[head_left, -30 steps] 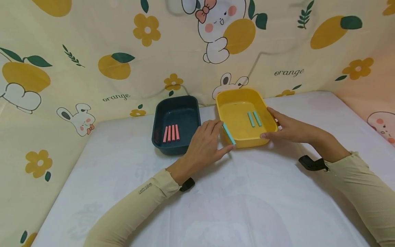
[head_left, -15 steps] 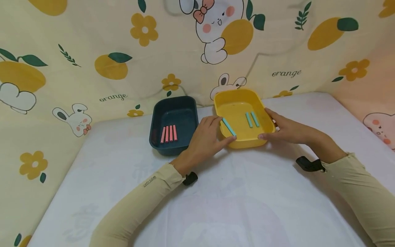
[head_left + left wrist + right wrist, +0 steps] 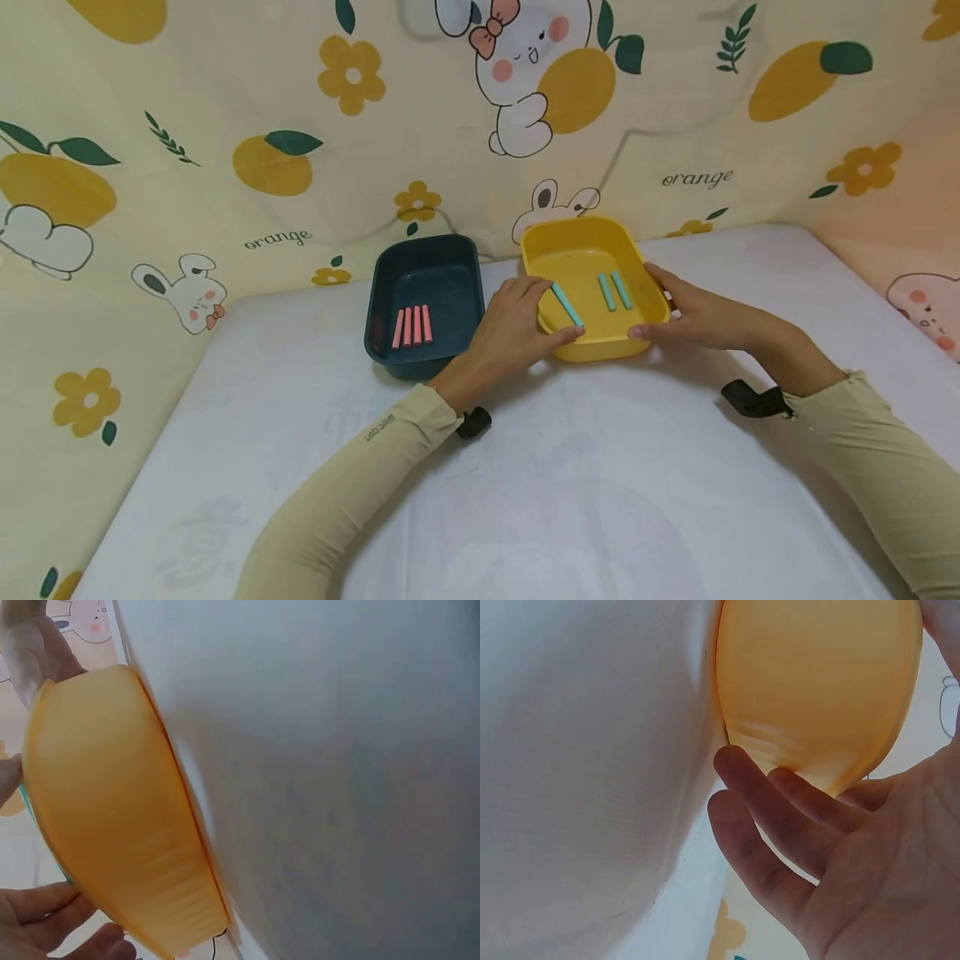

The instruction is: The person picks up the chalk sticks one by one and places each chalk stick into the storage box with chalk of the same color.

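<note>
In the head view my left hand [image 3: 513,323] pinches a teal chalk stick [image 3: 567,305] by its two ends, between thumb and fingers. The stick slants over the front left part of the yellow tray [image 3: 570,348]. Two more teal chalk sticks [image 3: 607,292] lie side by side on the tray's floor, to the right. My right hand [image 3: 701,315] holds the tray by its right side, thumb over the rim. From the right wrist, its fingers [image 3: 761,814] show bent along the tray's outer wall. The left wrist view has the tray's wall [image 3: 120,802] hiding most of the held stick.
A dark blue tray [image 3: 427,279] stands left of the yellow one, with several pink chalk sticks [image 3: 417,327] lined up inside. My left forearm [image 3: 352,492] reaches past its front right corner. Behind both trays rises a printed cloth [image 3: 450,108]; a white cloth [image 3: 570,483] covers the table.
My left hand has moved slightly right and up, bringing the pinched chalk stick from the yellow tray's left rim further over its inside. The right hand keeps its hold on the tray.
</note>
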